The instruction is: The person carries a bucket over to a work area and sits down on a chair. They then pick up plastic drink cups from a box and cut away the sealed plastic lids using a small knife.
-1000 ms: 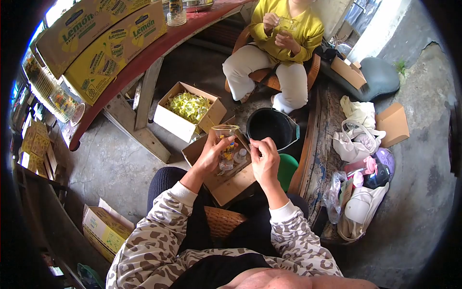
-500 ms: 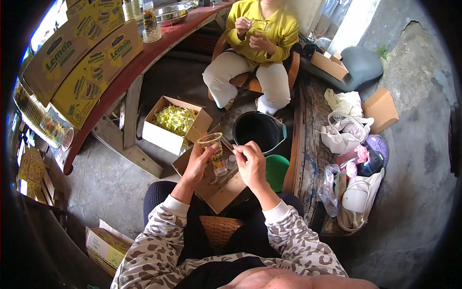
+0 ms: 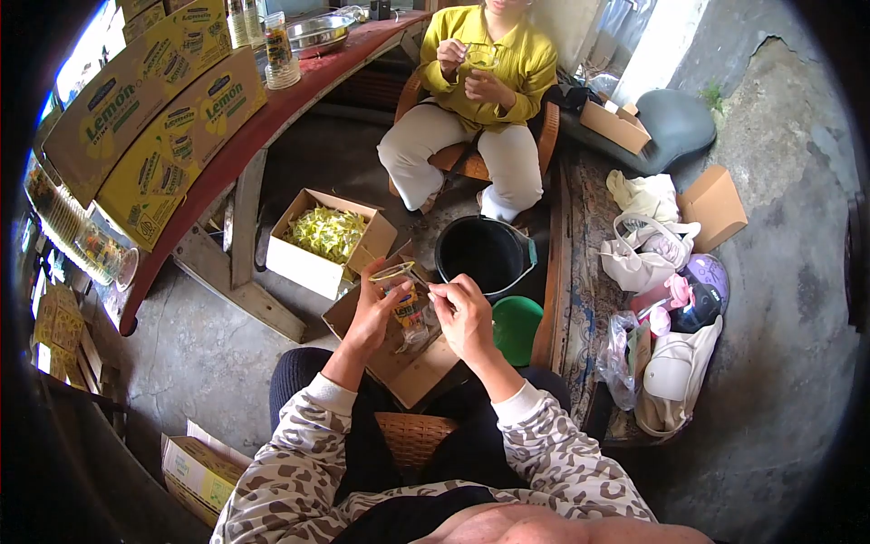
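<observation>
A clear plastic cup [image 3: 405, 304] with a yellow printed label and a yellowish rim is gripped by my left hand [image 3: 370, 313], its mouth tilted up. My right hand [image 3: 464, 317] is closed in a pinch just right of the cup's rim; what lies between its fingertips is too small to make out. Under both hands is an open cardboard box [image 3: 421, 374] with clear plastic inside. Beyond it stands a white-sided carton [image 3: 304, 268] filled with yellow-green strips [image 3: 324, 234].
A black bucket [image 3: 485, 256] and a green basin [image 3: 517, 330] stand front right. A co-worker [image 3: 489, 82] sits opposite, holding a clear cup. Lemon cartons [image 3: 172, 136] and stacked cups [image 3: 86, 238] are on the red table [image 3: 204, 189]. Bags and a helmet [image 3: 702, 290] lie right.
The view has shifted, moving the surroundings left in it. My right hand's fingertips have come closer to the cup's rim, and the cup has turned slightly in my left hand.
</observation>
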A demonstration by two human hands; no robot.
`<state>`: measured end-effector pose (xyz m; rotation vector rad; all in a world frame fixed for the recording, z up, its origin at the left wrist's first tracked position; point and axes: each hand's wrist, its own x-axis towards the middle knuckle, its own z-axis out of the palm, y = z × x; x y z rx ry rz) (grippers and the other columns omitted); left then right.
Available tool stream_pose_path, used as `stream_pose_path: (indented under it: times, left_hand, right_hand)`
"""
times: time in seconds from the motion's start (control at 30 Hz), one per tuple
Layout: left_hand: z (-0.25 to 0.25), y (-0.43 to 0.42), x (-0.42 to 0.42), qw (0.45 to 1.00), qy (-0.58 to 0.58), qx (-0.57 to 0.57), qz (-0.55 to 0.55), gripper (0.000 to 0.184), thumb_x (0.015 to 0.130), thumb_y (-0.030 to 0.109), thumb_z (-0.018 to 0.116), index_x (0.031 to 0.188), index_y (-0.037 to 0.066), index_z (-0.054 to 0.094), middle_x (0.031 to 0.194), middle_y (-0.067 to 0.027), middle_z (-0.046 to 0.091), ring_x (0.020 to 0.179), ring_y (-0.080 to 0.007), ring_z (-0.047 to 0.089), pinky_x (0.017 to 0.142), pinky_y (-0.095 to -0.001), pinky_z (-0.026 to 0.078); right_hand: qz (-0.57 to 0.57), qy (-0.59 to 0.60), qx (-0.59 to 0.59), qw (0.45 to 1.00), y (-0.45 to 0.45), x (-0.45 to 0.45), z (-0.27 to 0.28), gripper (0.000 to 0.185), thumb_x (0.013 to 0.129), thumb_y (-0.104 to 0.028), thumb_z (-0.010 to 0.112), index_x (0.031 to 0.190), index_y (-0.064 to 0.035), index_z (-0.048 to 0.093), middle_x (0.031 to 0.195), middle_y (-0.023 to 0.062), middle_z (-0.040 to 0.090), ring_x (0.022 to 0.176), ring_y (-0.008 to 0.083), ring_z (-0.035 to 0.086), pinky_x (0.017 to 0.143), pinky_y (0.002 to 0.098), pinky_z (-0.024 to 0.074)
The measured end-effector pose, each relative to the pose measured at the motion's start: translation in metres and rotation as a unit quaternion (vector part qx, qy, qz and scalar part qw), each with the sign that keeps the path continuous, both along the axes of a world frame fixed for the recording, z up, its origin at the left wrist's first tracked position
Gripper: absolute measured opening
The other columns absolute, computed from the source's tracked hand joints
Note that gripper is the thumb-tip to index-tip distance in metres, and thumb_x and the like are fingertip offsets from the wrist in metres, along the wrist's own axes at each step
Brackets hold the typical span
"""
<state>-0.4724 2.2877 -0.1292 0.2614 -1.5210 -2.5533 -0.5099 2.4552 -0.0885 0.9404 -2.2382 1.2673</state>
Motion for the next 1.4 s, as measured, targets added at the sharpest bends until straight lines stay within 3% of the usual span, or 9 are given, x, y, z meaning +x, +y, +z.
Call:
stream_pose_path:
  times: [0.37, 0.57, 0.9, 1.17, 1.27, 1.4]
  left_hand:
    - [-0.004, -0.001, -0.001, 0.999, 0.014, 0.028, 0.004, 0.075, 0.088, 0.006, 0.069, 0.143, 0.003, 0.020, 0.121, -0.0166, 0.058, 0.114, -0.0237, 0.057, 0.096, -0.0375, 0.047]
    - [0.006, 0.000, 0.002, 0.999, 0.044, -0.020, 0.009, 0.061, 0.082, 0.001, 0.071, 0.134, 0.000, 0.039, 0.120, -0.0105, 0.059, 0.112, -0.0191, 0.057, 0.098, -0.0327, 0.045]
    - [0.002, 0.001, 0.000, 0.996, 0.063, -0.032, 0.053, 0.063, 0.080, -0.002, 0.069, 0.133, 0.002, 0.036, 0.112, -0.0071, 0.057, 0.101, -0.0149, 0.056, 0.085, -0.0282, 0.049]
    - [0.000, 0.004, -0.002, 0.997, 0.053, -0.037, 0.053, 0.061, 0.077, -0.003, 0.068, 0.129, 0.002, 0.038, 0.108, -0.0065, 0.055, 0.099, -0.0148, 0.055, 0.085, -0.0285, 0.048]
    - [-0.007, 0.004, -0.004, 0.997, 0.043, -0.043, 0.054, 0.060, 0.076, -0.002, 0.068, 0.128, 0.001, 0.038, 0.107, -0.0068, 0.055, 0.098, -0.0151, 0.055, 0.084, -0.0292, 0.048]
    - [-0.012, 0.003, -0.006, 0.996, 0.023, -0.061, 0.055, 0.059, 0.075, -0.001, 0.068, 0.127, 0.001, 0.039, 0.105, -0.0078, 0.055, 0.099, -0.0158, 0.055, 0.085, -0.0299, 0.048]
  right_hand:
    - [0.004, 0.013, -0.019, 1.000, -0.001, 0.003, 0.006, 0.017, 0.079, 0.007, 0.071, 0.093, -0.0031, 0.068, 0.079, 0.0088, 0.058, 0.067, 0.0228, 0.060, 0.055, 0.0321, 0.0487]
    - [-0.030, -0.001, -0.044, 0.999, 0.000, 0.001, 0.004, 0.017, 0.080, 0.004, 0.070, 0.094, -0.0058, 0.068, 0.078, 0.0078, 0.056, 0.067, 0.0241, 0.058, 0.057, 0.0350, 0.0475]
    - [-0.035, 0.046, -0.017, 0.998, -0.004, 0.005, 0.001, 0.020, 0.078, 0.005, 0.071, 0.094, -0.0066, 0.067, 0.077, 0.0067, 0.055, 0.067, 0.0232, 0.057, 0.055, 0.0341, 0.0473]
    - [-0.053, 0.088, 0.050, 0.993, -0.011, 0.010, -0.006, 0.024, 0.076, 0.005, 0.071, 0.098, -0.0029, 0.068, 0.078, 0.0069, 0.052, 0.075, 0.0242, 0.058, 0.066, 0.0370, 0.0496]
    - [-0.061, 0.093, 0.026, 0.993, -0.017, 0.008, -0.010, 0.022, 0.076, 0.007, 0.068, 0.095, -0.0037, 0.068, 0.076, 0.0084, 0.052, 0.069, 0.0257, 0.057, 0.060, 0.0379, 0.0480]
    - [-0.083, 0.076, 0.037, 0.993, -0.021, 0.008, -0.017, 0.018, 0.077, 0.006, 0.067, 0.093, -0.0027, 0.068, 0.076, 0.0097, 0.052, 0.069, 0.0279, 0.057, 0.062, 0.0390, 0.0482]
